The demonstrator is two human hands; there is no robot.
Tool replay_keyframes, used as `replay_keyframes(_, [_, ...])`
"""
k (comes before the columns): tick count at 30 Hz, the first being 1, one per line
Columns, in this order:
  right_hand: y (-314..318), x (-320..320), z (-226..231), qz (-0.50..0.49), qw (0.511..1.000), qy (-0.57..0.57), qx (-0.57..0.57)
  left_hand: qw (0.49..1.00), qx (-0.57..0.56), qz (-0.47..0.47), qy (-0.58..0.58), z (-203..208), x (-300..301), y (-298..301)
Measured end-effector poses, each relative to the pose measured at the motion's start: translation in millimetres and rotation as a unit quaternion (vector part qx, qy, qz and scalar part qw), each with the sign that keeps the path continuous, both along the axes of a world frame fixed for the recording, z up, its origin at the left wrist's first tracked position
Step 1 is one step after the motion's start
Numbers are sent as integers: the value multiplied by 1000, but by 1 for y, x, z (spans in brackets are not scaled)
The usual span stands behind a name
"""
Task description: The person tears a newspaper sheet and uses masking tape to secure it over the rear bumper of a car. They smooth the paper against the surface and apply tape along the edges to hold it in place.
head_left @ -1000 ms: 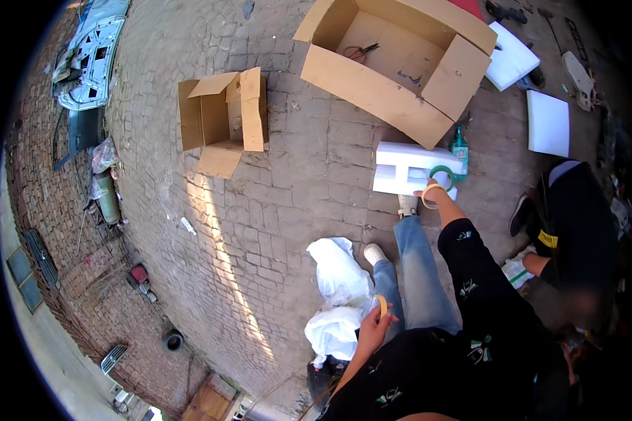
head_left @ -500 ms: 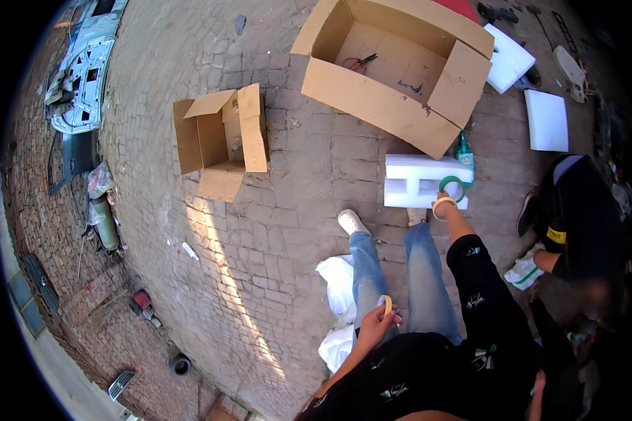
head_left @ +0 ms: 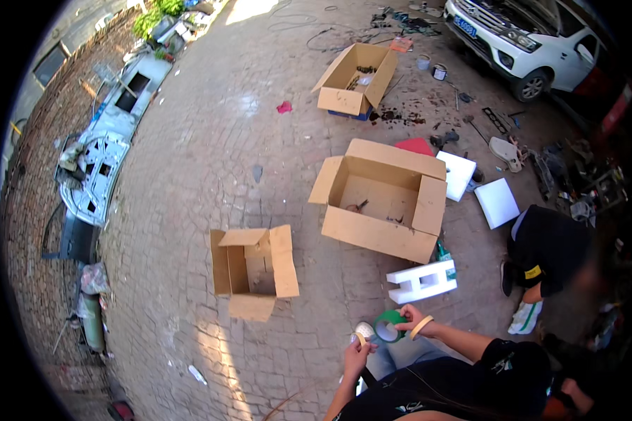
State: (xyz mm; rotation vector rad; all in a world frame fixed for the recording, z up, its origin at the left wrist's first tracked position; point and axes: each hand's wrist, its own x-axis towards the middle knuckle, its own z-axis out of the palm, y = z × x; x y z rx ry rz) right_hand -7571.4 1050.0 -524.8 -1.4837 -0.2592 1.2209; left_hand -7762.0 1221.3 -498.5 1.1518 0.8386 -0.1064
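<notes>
My right hand (head_left: pixel 413 318) grips a roll of green tape (head_left: pixel 388 327) by its edge. A cream-coloured tape roll (head_left: pixel 422 327) sits around my right wrist. Close by on the left, my left hand (head_left: pixel 356 356) is closed on a narrow cream tape roll (head_left: pixel 361 339), seen only in part. The two hands are raised in front of my body, a short way apart. Beyond them a white foam block (head_left: pixel 403 290) with cut-outs lies on the paving, beside a green bottle (head_left: pixel 442 251).
A large open carton (head_left: pixel 379 237) and a smaller open carton (head_left: pixel 253 307) stand ahead. Another carton (head_left: pixel 342 99) is farther off, near a white vehicle (head_left: pixel 523 52). Two foam sheets (head_left: pixel 497 203) lie right of the large carton. A person (head_left: pixel 541 245) crouches at right with a white bag (head_left: pixel 524 318).
My right hand has lifted away from the foam block with the green tape roll and come nearer my left hand. The view has tilted up, showing the vehicle and far carton.
</notes>
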Motion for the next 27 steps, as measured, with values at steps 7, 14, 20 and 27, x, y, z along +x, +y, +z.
replay_keyframes(7, [147, 3, 73, -39, 970, -233, 62, 990, -27, 131, -47, 64, 86, 93])
replay_keyframes(14, [267, 85, 116, -8, 941, -311, 132, 986, 12, 146, -76, 72, 176, 204])
replay_keyframes(20, [369, 151, 145, -62, 936, -309, 158, 980, 124, 119, -104, 90, 234, 290])
replay_keyframes(27, [445, 220, 179, -50, 923, -335, 183, 974, 144, 95, -149, 109, 308, 371])
